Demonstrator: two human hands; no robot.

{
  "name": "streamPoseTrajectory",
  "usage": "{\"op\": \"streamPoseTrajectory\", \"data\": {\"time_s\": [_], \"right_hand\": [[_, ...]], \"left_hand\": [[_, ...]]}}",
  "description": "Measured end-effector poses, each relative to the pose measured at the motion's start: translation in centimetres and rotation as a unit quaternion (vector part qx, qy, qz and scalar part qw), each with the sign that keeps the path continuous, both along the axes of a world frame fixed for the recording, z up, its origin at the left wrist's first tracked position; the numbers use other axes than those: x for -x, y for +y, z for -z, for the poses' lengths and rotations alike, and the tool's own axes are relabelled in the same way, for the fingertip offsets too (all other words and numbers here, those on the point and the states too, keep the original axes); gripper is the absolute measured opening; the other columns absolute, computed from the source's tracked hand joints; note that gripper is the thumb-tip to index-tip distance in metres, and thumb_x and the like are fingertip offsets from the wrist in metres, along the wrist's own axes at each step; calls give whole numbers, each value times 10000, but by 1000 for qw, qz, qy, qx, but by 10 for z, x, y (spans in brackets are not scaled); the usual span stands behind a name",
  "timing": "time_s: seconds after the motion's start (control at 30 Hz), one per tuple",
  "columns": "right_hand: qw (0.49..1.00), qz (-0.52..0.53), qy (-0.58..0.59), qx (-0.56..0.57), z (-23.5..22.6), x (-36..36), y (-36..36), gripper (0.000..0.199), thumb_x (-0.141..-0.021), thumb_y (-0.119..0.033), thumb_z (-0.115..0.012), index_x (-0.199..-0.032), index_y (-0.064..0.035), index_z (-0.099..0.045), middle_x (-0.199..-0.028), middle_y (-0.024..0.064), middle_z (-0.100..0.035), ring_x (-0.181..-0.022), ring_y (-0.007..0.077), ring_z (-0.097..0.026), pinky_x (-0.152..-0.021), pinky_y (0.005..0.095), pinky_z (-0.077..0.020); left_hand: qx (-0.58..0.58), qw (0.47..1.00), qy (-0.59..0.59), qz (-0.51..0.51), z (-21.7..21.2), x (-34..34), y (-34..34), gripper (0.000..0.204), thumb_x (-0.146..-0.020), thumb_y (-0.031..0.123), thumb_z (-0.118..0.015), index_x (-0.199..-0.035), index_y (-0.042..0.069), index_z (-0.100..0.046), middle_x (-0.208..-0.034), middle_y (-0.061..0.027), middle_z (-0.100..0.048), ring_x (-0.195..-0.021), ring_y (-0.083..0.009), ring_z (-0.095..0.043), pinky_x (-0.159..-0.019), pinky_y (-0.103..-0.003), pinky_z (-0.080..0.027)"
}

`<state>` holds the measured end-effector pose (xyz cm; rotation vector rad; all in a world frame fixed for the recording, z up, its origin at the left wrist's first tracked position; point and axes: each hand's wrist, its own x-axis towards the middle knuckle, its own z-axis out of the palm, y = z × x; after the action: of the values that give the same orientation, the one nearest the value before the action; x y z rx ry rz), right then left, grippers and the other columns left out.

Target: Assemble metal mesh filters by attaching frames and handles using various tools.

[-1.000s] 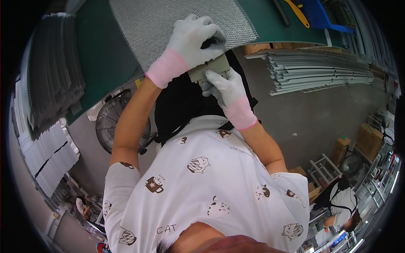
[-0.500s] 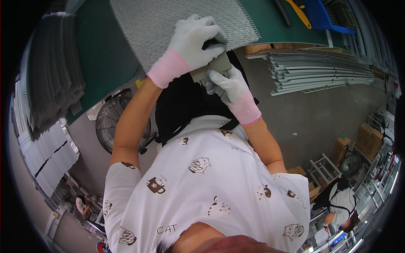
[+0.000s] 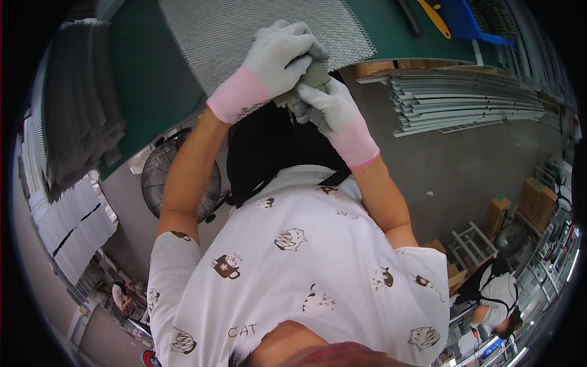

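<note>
My left hand (image 3: 281, 54), in a white glove with a pink cuff, lies over the near edge of a silver expanded-metal mesh sheet (image 3: 211, 37). Its fingers are bent and its thumb presses beside a flat grey-green piece (image 3: 315, 74), which both hands grip. From the near right, my right hand (image 3: 330, 109), gloved the same way, pinches that piece between thumb and fingers. Much of the piece is hidden under the gloves, so its kind cannot be told. A little mesh shows below my left cuff.
The mesh lies on a green tabletop (image 3: 150, 79). Stacked mesh sheets (image 3: 79, 92) stand at the left. A yellow-handled tool (image 3: 435, 18), a black bar (image 3: 411, 17) and a blue bin (image 3: 457, 21) are far right. Metal strips (image 3: 458, 103) lie right; a fan (image 3: 177, 174) stands below the table.
Both hands have shifted slightly away from me and to the left. The grey-green piece has moved with them and is more covered by the left glove.
</note>
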<state>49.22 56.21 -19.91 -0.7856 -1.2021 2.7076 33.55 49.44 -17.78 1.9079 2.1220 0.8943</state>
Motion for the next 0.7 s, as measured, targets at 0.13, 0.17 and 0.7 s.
{"op": "streamPoseTrajectory", "data": {"time_s": [0.13, 0.17, 0.7], "right_hand": [[996, 2, -87, 5, 2, -5, 0, 317, -886, -275, -631, -1003, 11, -561, -812, 53, -599, -606, 86, -562, -556, 239, -473], [996, 3, -86, 7, 2, -5, 0, 317, -886, -275, -631, -1003, 11, -561, -812, 53, -599, -606, 86, -562, -556, 239, -473], [992, 110, -52, 28, 5, -26, -29, 158, -925, -183, -573, -944, -26, -567, -694, -8, -514, -525, 50, -406, -470, 212, -316]], "left_hand": [[-71, 997, -36, 0, -26, 13, -22, 210, -757, 63, -604, -956, 53, -670, -1003, -87, -639, -1009, -274, -572, -890, -398, -445], [-62, 995, 80, 4, -28, 26, -32, 277, -818, 117, -574, -1084, 73, -634, -1147, -109, -610, -1145, -285, -525, -982, -413, -394], [67, 967, 233, -82, -2, -17, -58, 433, -873, 263, -567, -1278, 122, -503, -1329, -104, -501, -1234, -281, -456, -1028, -462, -329]]}}
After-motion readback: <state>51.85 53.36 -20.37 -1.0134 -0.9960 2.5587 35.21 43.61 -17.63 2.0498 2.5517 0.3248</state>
